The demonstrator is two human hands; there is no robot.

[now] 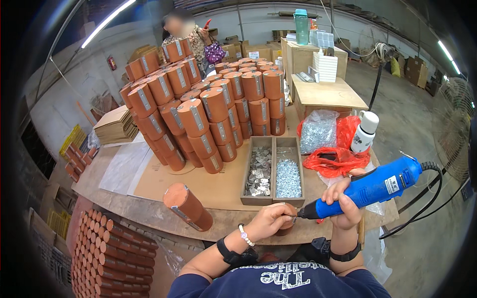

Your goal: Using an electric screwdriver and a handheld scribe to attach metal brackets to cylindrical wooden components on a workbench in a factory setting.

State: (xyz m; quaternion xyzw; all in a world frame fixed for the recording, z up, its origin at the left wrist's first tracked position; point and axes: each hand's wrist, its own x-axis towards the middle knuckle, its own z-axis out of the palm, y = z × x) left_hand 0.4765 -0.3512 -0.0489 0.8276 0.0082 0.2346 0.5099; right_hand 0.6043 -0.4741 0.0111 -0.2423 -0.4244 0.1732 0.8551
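My right hand is wrapped round a blue electric screwdriver, which is tilted with its dark nose pointing down to the left. The tip meets a reddish-brown cylinder at the table's near edge, mostly hidden under my hands. My left hand is closed in a pinch right at that tip; whatever lies between its fingers is too small to make out. Just beyond, a two-part wooden box holds flat metal pieces and small shiny screws. Left of my hands stand two stacked cylinders with metal strips.
Tall stacks of cylinders fill the table's far side. Red plastic bags, a clear bag of hardware and a white flask sit at right. More cylinders are piled lower left. Another person stands behind the stacks.
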